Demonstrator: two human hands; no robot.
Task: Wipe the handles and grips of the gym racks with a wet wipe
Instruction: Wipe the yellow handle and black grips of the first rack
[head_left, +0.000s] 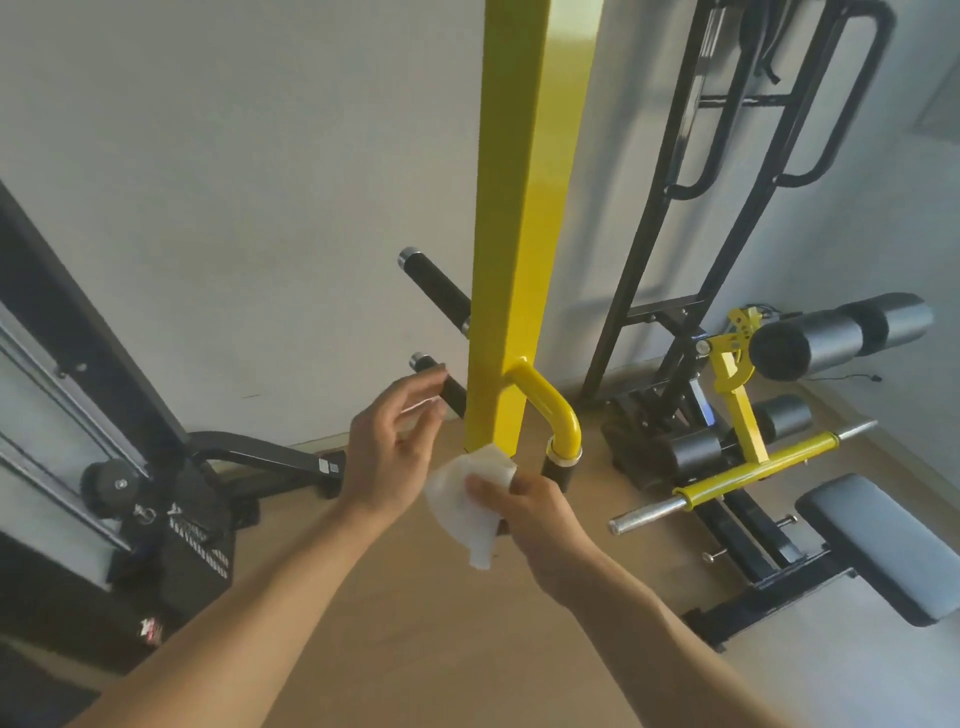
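Right hand (524, 512) pinches wet wipe (467, 499) beside yellow post (524, 208)

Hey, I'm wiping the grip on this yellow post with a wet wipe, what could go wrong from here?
1. The wet wipe hangs loosely bunched from your right hand, so it may skim the black grip rather than wrap it, leaving patches unwiped.
2. Your left hand is open and holds nothing; the two black handles behind the yellow post are easy to skip or knock.
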